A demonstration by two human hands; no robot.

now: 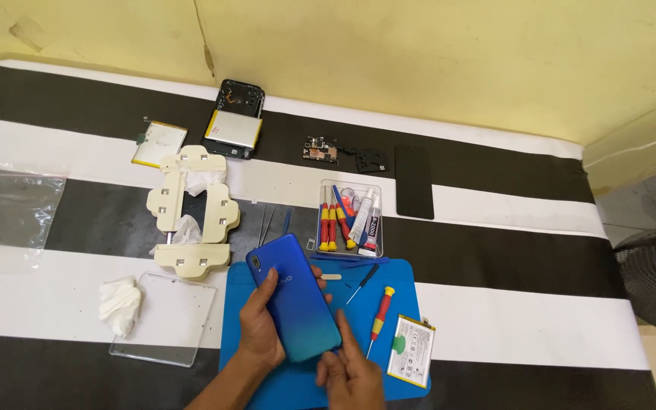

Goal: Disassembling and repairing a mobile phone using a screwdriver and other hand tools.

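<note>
We find the blue phone back cover [295, 296] held over the blue work mat [400, 304], tilted, camera end toward eleven o'clock. The left hand [258, 334] wraps its left edge, fingers curled against the glossy face and thumb underneath, so the grip is closed on the piece. The right hand [349, 373] meets the cover's lower corner at five o'clock; its fingertips press there, but we cannot tell whether they pinch the edge or only touch it.

Disassembly appears, in our judgement, well advanced. At twelve o'clock from the hands, near the wall, lies the opened phone frame [237, 114] with a battery resting on it; at one o'clock lie a small circuit board [320, 152], a black bracket [371, 161] and a dark screen panel [414, 182], all apart from one another. A loose battery [159, 143] sits at eleven o'clock and another battery [411, 351] on the mat at three o'clock, just beside a red-and-yellow screwdriver [380, 313].

The clear tool tray [350, 219] holds more screwdrivers and a glue tube. The cream clamp jig [192, 212] stands at ten o'clock with white cloth in it, unused by either hand. Reassembly of the separated parts looks outstanding.
</note>
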